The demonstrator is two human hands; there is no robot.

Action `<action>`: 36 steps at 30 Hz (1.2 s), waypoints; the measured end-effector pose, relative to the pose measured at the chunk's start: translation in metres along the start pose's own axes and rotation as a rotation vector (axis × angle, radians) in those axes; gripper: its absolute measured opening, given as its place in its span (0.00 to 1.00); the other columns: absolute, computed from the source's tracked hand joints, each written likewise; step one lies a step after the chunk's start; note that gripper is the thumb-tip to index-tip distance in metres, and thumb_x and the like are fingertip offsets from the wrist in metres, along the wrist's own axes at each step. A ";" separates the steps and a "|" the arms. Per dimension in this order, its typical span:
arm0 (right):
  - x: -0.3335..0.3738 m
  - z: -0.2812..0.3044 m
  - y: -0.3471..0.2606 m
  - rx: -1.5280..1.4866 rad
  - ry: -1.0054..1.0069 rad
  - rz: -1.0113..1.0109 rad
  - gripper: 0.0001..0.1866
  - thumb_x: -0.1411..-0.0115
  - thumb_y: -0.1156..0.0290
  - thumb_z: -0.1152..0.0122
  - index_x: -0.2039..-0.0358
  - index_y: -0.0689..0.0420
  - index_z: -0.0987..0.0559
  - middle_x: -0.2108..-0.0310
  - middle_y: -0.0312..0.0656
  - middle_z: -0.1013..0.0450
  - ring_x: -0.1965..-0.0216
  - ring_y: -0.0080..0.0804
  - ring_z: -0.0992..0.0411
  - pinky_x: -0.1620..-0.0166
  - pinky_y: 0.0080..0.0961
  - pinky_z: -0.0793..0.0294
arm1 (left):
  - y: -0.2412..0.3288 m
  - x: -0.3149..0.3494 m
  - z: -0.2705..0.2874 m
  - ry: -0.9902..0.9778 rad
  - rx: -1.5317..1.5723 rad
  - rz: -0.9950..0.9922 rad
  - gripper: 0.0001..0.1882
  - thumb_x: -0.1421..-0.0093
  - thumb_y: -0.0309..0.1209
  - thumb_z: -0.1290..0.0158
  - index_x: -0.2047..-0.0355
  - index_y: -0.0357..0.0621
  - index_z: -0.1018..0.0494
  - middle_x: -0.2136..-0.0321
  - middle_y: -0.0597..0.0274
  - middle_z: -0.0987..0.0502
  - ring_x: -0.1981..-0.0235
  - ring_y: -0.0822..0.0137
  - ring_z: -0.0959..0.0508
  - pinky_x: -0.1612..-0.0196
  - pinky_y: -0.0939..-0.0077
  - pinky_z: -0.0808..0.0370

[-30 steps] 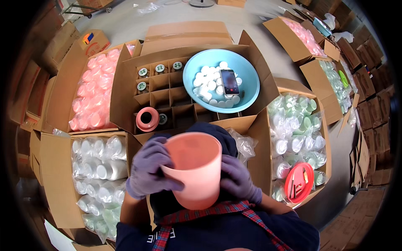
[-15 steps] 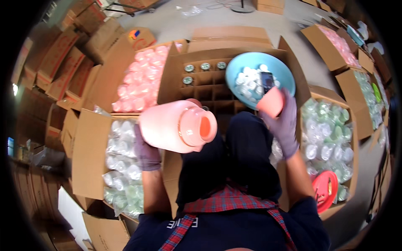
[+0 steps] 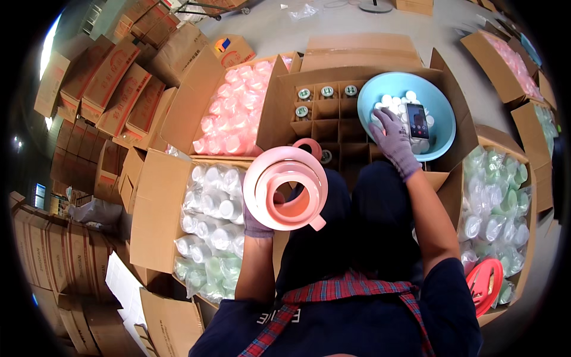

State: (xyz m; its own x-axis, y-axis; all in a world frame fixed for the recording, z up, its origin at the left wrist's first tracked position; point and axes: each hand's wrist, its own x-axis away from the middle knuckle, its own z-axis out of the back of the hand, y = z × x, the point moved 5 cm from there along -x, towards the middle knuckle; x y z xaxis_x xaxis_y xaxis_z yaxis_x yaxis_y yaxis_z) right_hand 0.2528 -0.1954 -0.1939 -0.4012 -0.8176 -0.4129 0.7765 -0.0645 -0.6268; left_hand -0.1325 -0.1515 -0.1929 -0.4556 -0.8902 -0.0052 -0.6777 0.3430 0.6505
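"Firstly, material and shape of the held item?"

"Hollow pink jug body (image 3: pixel 297 208) — smooth, slightly glossy, stepped in concentric round rims, with a small rounded tab at lower right. Held up over the lap, mouth toward the camera, near the divided carton (image 3: pixel 276 107)."

"And the nearby surfaces?"

"Ribbed by cardboard partitions into square cells inside the carton. On top, to the right: a smooth, round blue basin (image 3: pixel 443 134), loaded with disc-like white caps (image 3: pixel 410 95) and a flat dark phone (image 3: pixel 417 121)."

"Pose?"

"For the left hand (image 3: pixel 257 226): gloved in purple, raised from below, clamped on the jug body, with fingers mostly hidden behind it. For the right hand (image 3: pixel 394 144): also gloved, stretched forward across the basin's near rim, back upward, with fingers spread apart over the caps — cannot tell whether touching."
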 end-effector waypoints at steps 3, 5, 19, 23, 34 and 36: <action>0.041 0.050 -0.149 -0.839 -0.301 0.153 0.29 0.37 0.69 0.41 0.37 0.65 0.31 0.37 0.50 0.33 0.36 0.41 0.34 0.35 0.32 0.38 | 0.011 0.008 0.009 0.154 -0.271 -0.089 0.13 0.31 0.34 0.49 0.55 0.36 0.26 0.65 0.58 0.20 0.73 0.68 0.19 0.74 0.77 0.19; 0.063 0.084 -0.205 -0.752 -0.253 0.565 0.34 0.43 0.67 0.34 0.38 0.66 0.31 0.37 0.56 0.34 0.34 0.52 0.37 0.33 0.40 0.41 | 0.005 -0.004 -0.008 -0.007 -0.465 -0.099 0.16 0.33 0.35 0.46 0.50 0.36 0.28 0.62 0.57 0.20 0.65 0.67 0.19 0.65 0.74 0.18; 0.205 0.046 -0.205 -0.617 -0.299 0.027 0.16 0.42 0.61 0.39 0.59 0.59 0.24 0.65 0.53 0.26 0.63 0.55 0.25 0.59 0.44 0.25 | 0.013 0.088 -0.164 -0.698 -1.113 0.504 0.34 0.40 0.47 0.41 0.41 0.35 0.32 0.48 0.55 0.24 0.42 0.61 0.27 0.38 0.64 0.31; 0.223 0.057 -0.186 -0.666 -0.704 -0.112 0.20 0.37 0.55 0.44 0.60 0.61 0.21 0.63 0.53 0.22 0.57 0.52 0.24 0.54 0.41 0.24 | 0.016 0.087 -0.158 -0.868 -1.157 0.759 0.40 0.40 0.52 0.42 0.38 0.32 0.34 0.44 0.51 0.26 0.41 0.59 0.27 0.37 0.64 0.34; 0.494 0.240 0.178 1.025 -0.196 -0.922 0.09 0.36 0.69 0.50 0.60 0.56 0.22 0.68 0.49 0.22 0.69 0.47 0.22 0.61 0.42 0.23 | 0.024 0.054 -0.114 -0.708 -0.735 1.081 0.44 0.38 0.44 0.40 0.31 0.30 0.46 0.36 0.48 0.35 0.34 0.59 0.36 0.31 0.65 0.42; 0.511 0.243 0.189 1.070 -0.278 -0.910 0.09 0.36 0.71 0.51 0.60 0.56 0.23 0.69 0.50 0.21 0.70 0.47 0.22 0.62 0.43 0.23 | 0.019 0.060 -0.100 -0.763 -0.601 1.100 0.53 0.43 0.49 0.36 0.29 0.30 0.51 0.34 0.48 0.38 0.33 0.59 0.38 0.31 0.65 0.44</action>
State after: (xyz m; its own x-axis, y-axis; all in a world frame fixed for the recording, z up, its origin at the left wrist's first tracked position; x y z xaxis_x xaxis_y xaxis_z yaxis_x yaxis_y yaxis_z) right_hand 0.3123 -0.7641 -0.3626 -0.9399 -0.3334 0.0736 0.3412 -0.9078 0.2439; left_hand -0.1148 -0.2287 -0.1045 -0.8900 0.1677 0.4241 0.4551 0.3852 0.8028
